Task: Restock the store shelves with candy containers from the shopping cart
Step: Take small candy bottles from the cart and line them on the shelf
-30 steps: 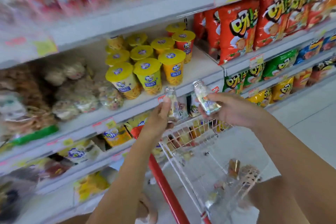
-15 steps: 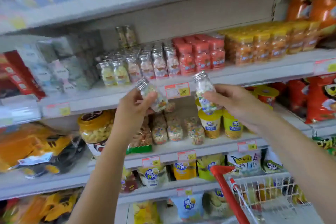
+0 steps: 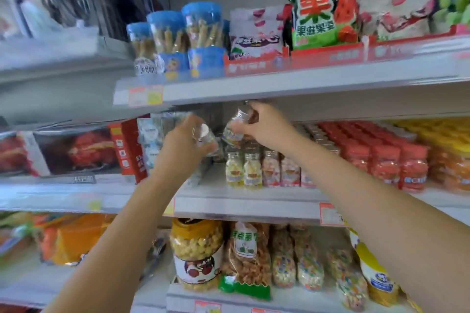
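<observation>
Both hands are busy, one small clear candy bottle each. Left hand [image 3: 178, 150] has its fingers curled round the left bottle [image 3: 206, 138], which is tipped over so the silver cap faces back toward the camera. Right hand [image 3: 269, 127] grips the right bottle [image 3: 233, 129] up by the neck. That one's tilted too, cap uppermost, just under the edge of the upper shelf [image 3: 279, 84].

Both bottles are up in the air, neither one set down. They sit close together over the left end of the bottle row [image 3: 254, 170] on the middle shelf [image 3: 241, 203]. That row is the same kind of little silver-capped bottle, yellowish ones on the left and pinkish ones next to them.

Further right on that shelf are the red-lidded tubs [image 3: 386, 160], then orange tubs [image 3: 450, 160] at the far right. A red box [image 3: 129, 150] stands just left of the left hand.

Up top there are blue-lidded jars [image 3: 178, 33] of sticks and a green-and-red bag [image 3: 320, 7]. Down below, a big jar [image 3: 195, 254] of yellow puffs sits beside some snack bags [image 3: 284, 262]. Left side of the view is too blurry to make out.
</observation>
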`<state>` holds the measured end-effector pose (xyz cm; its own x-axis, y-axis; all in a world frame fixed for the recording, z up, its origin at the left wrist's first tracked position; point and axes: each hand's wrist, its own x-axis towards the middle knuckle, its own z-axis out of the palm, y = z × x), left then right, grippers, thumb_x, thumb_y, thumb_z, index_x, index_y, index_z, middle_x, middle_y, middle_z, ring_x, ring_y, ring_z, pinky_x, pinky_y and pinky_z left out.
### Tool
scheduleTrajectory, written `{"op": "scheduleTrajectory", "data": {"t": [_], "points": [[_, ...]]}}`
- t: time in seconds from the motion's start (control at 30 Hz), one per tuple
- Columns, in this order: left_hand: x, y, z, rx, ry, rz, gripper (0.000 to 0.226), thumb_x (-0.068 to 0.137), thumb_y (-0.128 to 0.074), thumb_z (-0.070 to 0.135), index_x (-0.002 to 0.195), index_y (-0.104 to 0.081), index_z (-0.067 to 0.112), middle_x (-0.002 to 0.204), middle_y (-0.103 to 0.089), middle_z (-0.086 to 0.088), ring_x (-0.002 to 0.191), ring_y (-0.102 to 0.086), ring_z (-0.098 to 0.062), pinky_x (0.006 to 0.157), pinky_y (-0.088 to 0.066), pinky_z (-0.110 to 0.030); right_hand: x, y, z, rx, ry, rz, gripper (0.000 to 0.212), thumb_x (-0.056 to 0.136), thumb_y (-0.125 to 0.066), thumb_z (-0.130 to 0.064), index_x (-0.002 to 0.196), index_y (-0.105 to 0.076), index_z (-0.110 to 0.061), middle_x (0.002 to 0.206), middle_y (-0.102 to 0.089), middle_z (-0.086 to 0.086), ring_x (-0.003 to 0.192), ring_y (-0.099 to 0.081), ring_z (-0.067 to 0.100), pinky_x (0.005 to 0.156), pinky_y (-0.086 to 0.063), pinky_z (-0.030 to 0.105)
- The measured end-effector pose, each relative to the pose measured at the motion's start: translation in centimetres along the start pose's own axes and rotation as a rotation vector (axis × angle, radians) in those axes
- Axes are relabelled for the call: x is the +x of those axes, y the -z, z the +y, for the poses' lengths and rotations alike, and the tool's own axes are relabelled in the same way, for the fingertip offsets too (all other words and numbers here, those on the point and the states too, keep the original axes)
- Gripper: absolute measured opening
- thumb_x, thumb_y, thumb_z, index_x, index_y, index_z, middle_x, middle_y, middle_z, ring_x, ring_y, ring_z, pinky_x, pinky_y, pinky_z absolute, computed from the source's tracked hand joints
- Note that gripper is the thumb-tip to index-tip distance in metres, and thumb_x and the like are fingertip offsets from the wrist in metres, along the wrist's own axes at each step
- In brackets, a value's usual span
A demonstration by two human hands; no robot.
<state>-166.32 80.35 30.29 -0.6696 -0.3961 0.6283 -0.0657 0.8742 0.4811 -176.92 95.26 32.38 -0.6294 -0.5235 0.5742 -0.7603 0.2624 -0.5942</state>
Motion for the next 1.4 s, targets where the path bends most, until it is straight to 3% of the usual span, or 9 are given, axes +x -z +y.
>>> {"op": "scheduleTrajectory", "data": {"t": [0.1,0.17,0.43,0.53,0.63,0.83,1.0,1.27,1.4], "points": [[2.4,-0.5,0.0,0.219,-0.113,-0.082,0.037,0.079,-0.072,0.019,0.114,-0.058,0.013,0.106,-0.060,-0.006,0.095,-0.059,-0.027,0.067,-0.034,-0.026,3.1,-1.6,-0.1,-0.116,-0.022,-0.047,0.020,0.085,-0.070,-0.026,0.095,-0.059,-0.013,0.080,-0.048,-0.008,0.084,-0.047,0.015,0.061,-0.033,0.025],[3.6,-1.0,0.0,0.393,-0.150,-0.160,0.021,0.081,-0.068,0.022,0.099,-0.058,0.017,0.099,-0.061,-0.006,0.097,-0.058,-0.028,0.070,-0.038,-0.029,4.7,-2.6,0.1,-0.156,-0.055,-0.061,0.031,0.083,-0.071,-0.021,0.069,-0.043,-0.018,0.073,-0.044,-0.002,0.074,-0.044,0.017,0.052,-0.029,0.025],[6.2,-2.7,-0.1,0.808,-0.115,-0.198,0.024,0.090,-0.058,0.017,0.114,-0.058,0.010,0.112,-0.063,-0.012,0.104,-0.061,-0.030,0.080,-0.048,-0.036,7.8,-3.5,0.8,-0.302,-0.077,-0.254,0.039,0.079,-0.076,-0.019,0.062,-0.040,-0.022,0.066,-0.041,-0.006,0.057,-0.034,0.005,0.047,-0.024,0.020],[7.1,-3.1,0.6,0.773,-0.081,-0.226,0.021,0.091,-0.060,0.014,0.111,-0.061,0.010,0.112,-0.064,-0.010,0.105,-0.060,-0.027,0.079,-0.047,-0.034,8.6,-3.5,0.7,-0.408,-0.072,-0.331,0.019,0.078,-0.076,-0.021,0.081,-0.058,-0.014,0.082,-0.054,-0.001,0.064,-0.044,0.009,0.049,-0.029,0.021],[8.0,-3.4,0.9,0.763,-0.047,-0.264,0.020,0.088,-0.063,0.010,0.109,-0.062,0.008,0.113,-0.064,-0.009,0.106,-0.060,-0.027,0.076,-0.045,-0.032,9.3,-4.2,0.7,-0.459,-0.097,-0.386,0.038,0.077,-0.078,-0.022,0.109,-0.065,-0.008,0.098,-0.061,0.006,0.082,-0.051,0.017,0.056,-0.034,0.022],[9.2,-4.5,0.6,0.771,-0.015,-0.376,0.036,0.081,-0.074,0.017,0.113,-0.061,0.005,0.116,-0.064,-0.010,0.108,-0.061,-0.027,0.077,-0.046,-0.032,10.6,-5.2,0.8,-0.639,-0.171,-0.578,0.041,0.085,-0.069,-0.030,0.114,-0.066,-0.001,0.079,-0.057,0.005,0.078,-0.049,0.018,0.048,-0.031,0.022],[9.8,-5.1,0.6,0.747,0.022,-0.439,0.047,0.077,-0.076,0.010,0.120,-0.058,0.003,0.119,-0.063,-0.011,0.109,-0.061,-0.025,0.082,-0.049,-0.032,12.2,-6.6,1.1,-0.737,-0.221,-0.712,0.048,0.088,-0.065,-0.031,0.125,-0.059,0.000,0.126,-0.059,0.011,0.094,-0.051,0.018,0.074,-0.041,0.026],[9.7,-6.4,0.1,0.607,0.054,-0.452,0.040,0.084,-0.066,-0.001,0.122,-0.056,0.001,0.120,-0.063,-0.015,0.110,-0.060,-0.029,0.081,-0.049,-0.033,11.9,-7.9,1.2,-0.908,-0.187,-0.815,0.061,0.097,-0.047,-0.041,0.142,-0.038,-0.002,0.149,-0.037,0.009,0.130,-0.042,0.027,0.101,-0.036,0.030],[9.2,-6.7,-0.1,0.574,0.029,-0.396,0.035,0.092,-0.050,-0.004,0.126,-0.054,0.002,0.124,-0.060,-0.016,0.112,-0.059,-0.029,0.078,-0.046,-0.032,12.0,-8.7,1.9,-0.975,-0.147,-0.758,0.065,0.092,-0.053,-0.047,0.141,-0.042,-0.005,0.141,-0.047,0.009,0.121,-0.050,0.027,0.101,-0.041,0.031]]}}
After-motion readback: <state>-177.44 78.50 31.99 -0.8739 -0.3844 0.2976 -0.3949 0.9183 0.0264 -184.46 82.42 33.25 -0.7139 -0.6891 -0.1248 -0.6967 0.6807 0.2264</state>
